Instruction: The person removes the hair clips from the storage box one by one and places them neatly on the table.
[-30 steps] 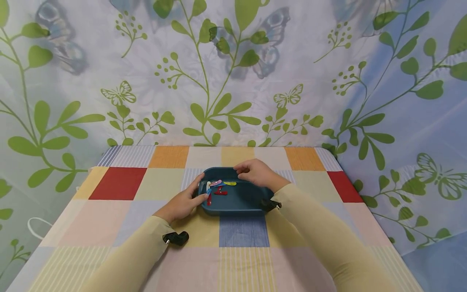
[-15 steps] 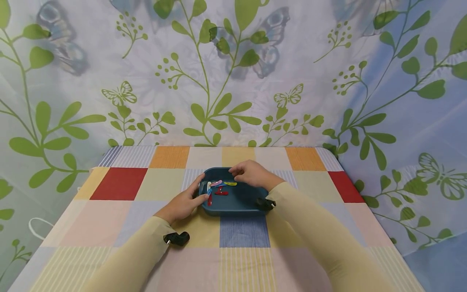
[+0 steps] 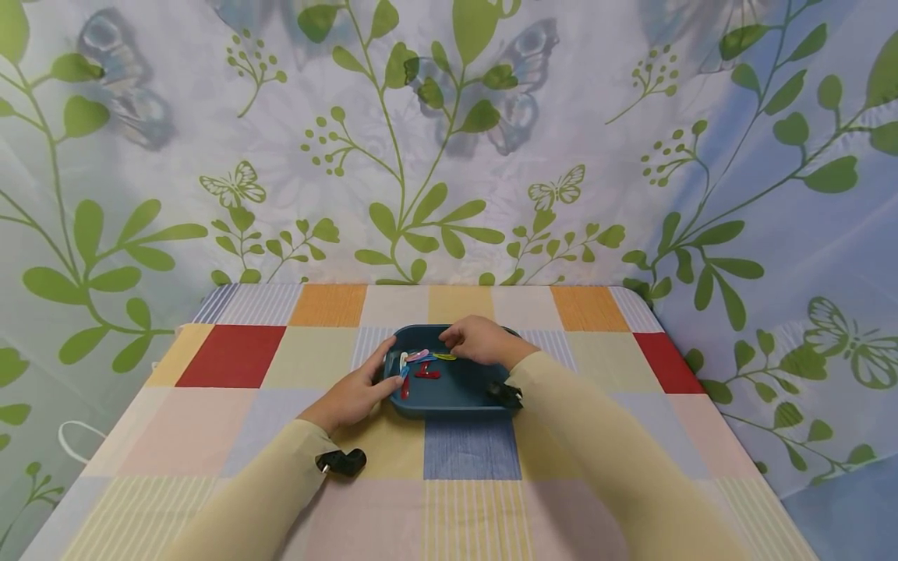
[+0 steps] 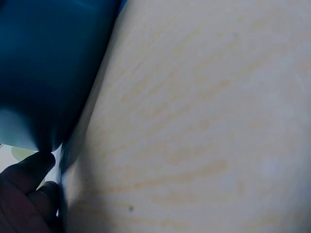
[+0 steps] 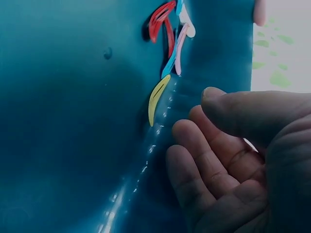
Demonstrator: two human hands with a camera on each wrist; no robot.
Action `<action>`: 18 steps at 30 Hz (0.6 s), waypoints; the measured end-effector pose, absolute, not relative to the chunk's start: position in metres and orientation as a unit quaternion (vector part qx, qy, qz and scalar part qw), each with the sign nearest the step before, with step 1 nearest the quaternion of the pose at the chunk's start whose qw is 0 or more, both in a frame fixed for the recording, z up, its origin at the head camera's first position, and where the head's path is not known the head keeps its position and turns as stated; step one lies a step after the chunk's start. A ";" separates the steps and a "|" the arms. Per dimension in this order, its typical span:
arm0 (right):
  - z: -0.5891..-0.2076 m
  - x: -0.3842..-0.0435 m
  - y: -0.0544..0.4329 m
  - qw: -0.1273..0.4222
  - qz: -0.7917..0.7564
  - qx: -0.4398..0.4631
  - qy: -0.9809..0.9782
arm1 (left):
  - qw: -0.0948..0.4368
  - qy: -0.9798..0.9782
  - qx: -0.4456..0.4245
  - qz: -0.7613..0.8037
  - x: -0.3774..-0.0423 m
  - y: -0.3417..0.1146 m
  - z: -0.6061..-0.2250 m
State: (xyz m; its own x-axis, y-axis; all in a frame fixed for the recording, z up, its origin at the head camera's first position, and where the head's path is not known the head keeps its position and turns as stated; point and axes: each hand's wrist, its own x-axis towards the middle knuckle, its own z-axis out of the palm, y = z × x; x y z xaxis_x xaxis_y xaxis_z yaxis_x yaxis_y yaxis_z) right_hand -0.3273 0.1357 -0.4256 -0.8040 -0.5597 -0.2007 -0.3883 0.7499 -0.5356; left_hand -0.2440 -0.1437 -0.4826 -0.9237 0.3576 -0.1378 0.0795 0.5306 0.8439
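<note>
Hair snap clips lie in a dark teal tray (image 3: 459, 411), grouped toward its left end. A yellow hair clip (image 5: 157, 102) is at the near end of the group in the right wrist view, followed by a pink clip (image 5: 180, 51), a blue clip (image 5: 168, 67), a white clip (image 5: 188, 25) and red clips (image 5: 160, 19). My left hand (image 3: 351, 397) holds the tray's left side, thumb at the rim and fingers along the outer wall. Over the tray's far side, my right hand (image 3: 484, 340) has loosely bent fingers, with nothing between thumb and fingertips, close to the yellow clip.
A patchwork cloth (image 3: 295, 506) covers the table beneath the tray. Behind stands a leafy printed curtain (image 3: 449, 156), also closing off the right side. A white cord loop (image 3: 70, 440) hangs at the left edge. Each wrist carries a black camera (image 3: 341, 463).
My right hand has shifted left and down, nearing the yellow clip, its fingers still empty. My left hand stays at the tray's left side, and the clips lie as before.
</note>
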 end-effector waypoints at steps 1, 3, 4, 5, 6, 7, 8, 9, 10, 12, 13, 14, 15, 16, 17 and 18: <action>-0.428 -0.328 0.135 0.177 -0.239 -0.261 0.919 | 0.149 0.863 0.125 0.467 -0.244 -0.144 -0.483; -0.432 -0.329 0.135 0.177 -0.236 -0.261 0.919 | 0.150 0.864 0.122 0.464 -0.244 -0.144 -0.484; -0.433 -0.329 0.135 0.177 -0.234 -0.261 0.920 | 0.151 0.865 0.119 0.463 -0.243 -0.144 -0.485; -0.435 -0.329 0.135 0.178 -0.231 -0.262 0.920 | 0.152 0.865 0.118 0.463 -0.243 -0.144 -0.485; -0.436 -0.329 0.134 0.180 -0.227 -0.262 0.920 | 0.153 0.865 0.116 0.463 -0.243 -0.144 -0.486; -0.437 -0.329 0.134 0.182 -0.223 -0.264 0.921 | 0.153 0.865 0.116 0.464 -0.243 -0.144 -0.486; -0.438 -0.329 0.134 0.184 -0.220 -0.263 0.921 | 0.153 0.864 0.116 0.464 -0.244 -0.144 -0.487; -0.439 -0.330 0.133 0.187 -0.216 -0.264 0.921 | 0.153 0.864 0.118 0.465 -0.244 -0.145 -0.487; -0.440 -0.330 0.133 0.189 -0.213 -0.264 0.921 | 0.152 0.863 0.119 0.467 -0.244 -0.145 -0.487; -0.441 -0.330 0.134 0.191 -0.207 -0.266 0.922 | 0.151 0.862 0.122 0.469 -0.244 -0.145 -0.487; -0.441 -0.330 0.134 0.191 -0.204 -0.267 0.922 | 0.150 0.861 0.123 0.470 -0.244 -0.145 -0.487; -0.442 -0.330 0.134 0.191 -0.203 -0.267 0.923 | 0.150 0.861 0.124 0.470 -0.244 -0.145 -0.487; -0.442 -0.330 0.134 0.191 -0.201 -0.267 0.923 | 0.150 0.859 0.125 0.472 -0.244 -0.145 -0.486; -0.443 -0.330 0.135 0.191 -0.200 -0.267 0.923 | 0.150 0.859 0.126 0.473 -0.244 -0.145 -0.486; -0.443 -0.330 0.135 0.191 -0.200 -0.267 0.923 | 0.149 0.859 0.126 0.474 -0.244 -0.145 -0.485; -0.443 -0.330 0.136 0.192 -0.200 -0.266 0.923 | 0.149 0.858 0.127 0.475 -0.244 -0.145 -0.484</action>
